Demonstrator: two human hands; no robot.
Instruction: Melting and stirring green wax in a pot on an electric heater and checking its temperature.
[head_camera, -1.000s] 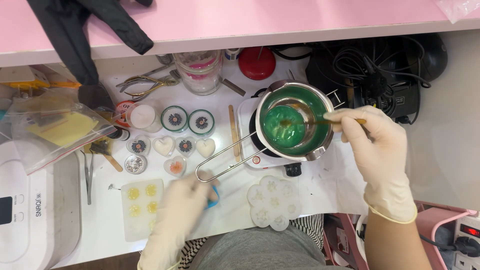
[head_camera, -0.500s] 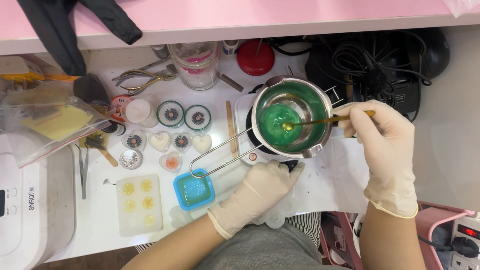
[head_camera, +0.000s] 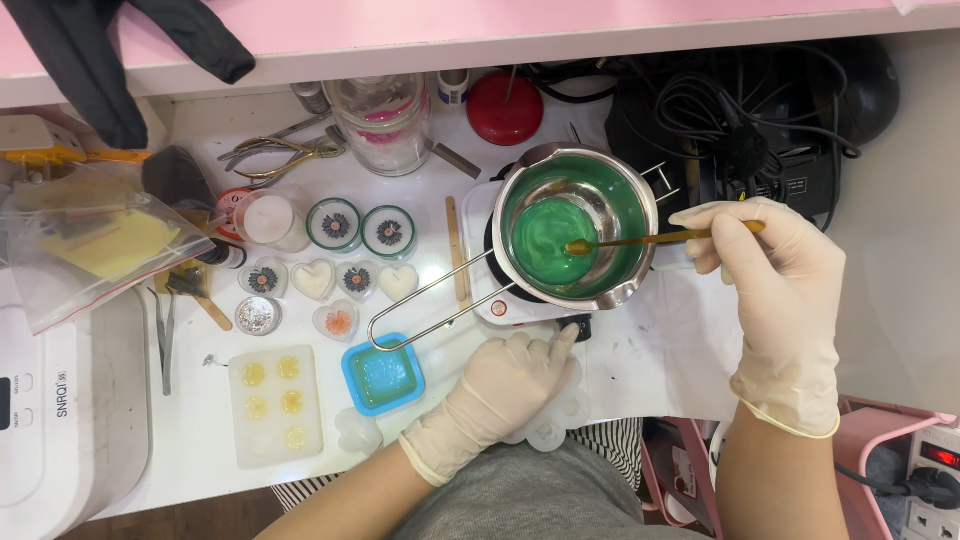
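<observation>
A steel melting pot (head_camera: 630, 285) with green liquid wax (head_camera: 553, 240) sits on a small white hot plate (head_camera: 476, 225); its wire handle (head_camera: 425, 310) juts toward the lower left. My gloved right hand (head_camera: 775, 290) pinches a thin stick (head_camera: 650, 239) whose tip rests in the green wax. My gloved left hand (head_camera: 505, 385) lies over a white flower-shaped mould (head_camera: 555, 425), with the index finger reaching to a black knob (head_camera: 580, 326) at the hot plate's front. A blue square mould (head_camera: 383, 376) with teal wax stands just left of that hand.
Heart-shaped and round candles with flower tops (head_camera: 340, 262) lie left of the pot, near a white mould with yellow discs (head_camera: 272, 400). Pliers (head_camera: 280, 152), a glass jar (head_camera: 385, 120), a red lid (head_camera: 505, 108) and tangled black cables (head_camera: 740, 120) are at the back.
My left hand set down the blue mould and moved right onto the flower mould, its finger reaching the hot plate's knob. The stick's tip shifted slightly within the green wax.
</observation>
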